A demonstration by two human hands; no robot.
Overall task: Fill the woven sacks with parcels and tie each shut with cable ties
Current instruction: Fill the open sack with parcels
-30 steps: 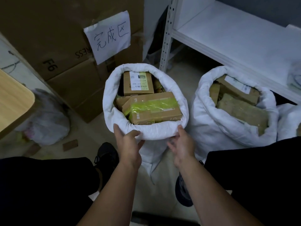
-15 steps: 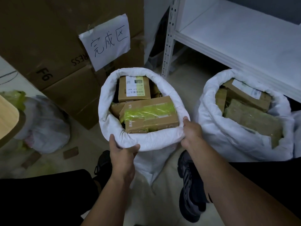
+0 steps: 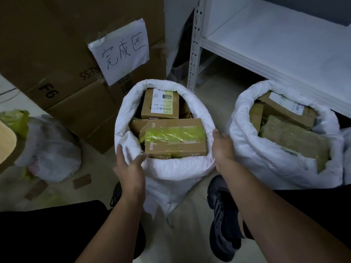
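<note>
Two white woven sacks on the floor here, both open at the top with the rims rolled down. The near sack sits right between the person's feet and it's packed to the brim with cardboard parcels. On top at the front is a parcel with yellow-green tape across it, and behind that, toward the far rim, a smaller labelled box with a white shipping sticker. A few more brown boxes peek out underneath on the left side.

Left hand has its grip on the near-left part of the rolled rim, thumb hooked over the inside edge and fingers around the outside fabric. Right hand is pressed against the right side of the rim; its fingertips are hidden behind the hand, so I can't tell if that grip is actually closed on the fabric.

The second sack stands just to the right, also full: a labelled box at the back and a flat parcel in dull wrap lying on top.

Behind them is a stack of big cartons with a handwritten paper sign taped on, plus a white shelf on the right.
</note>
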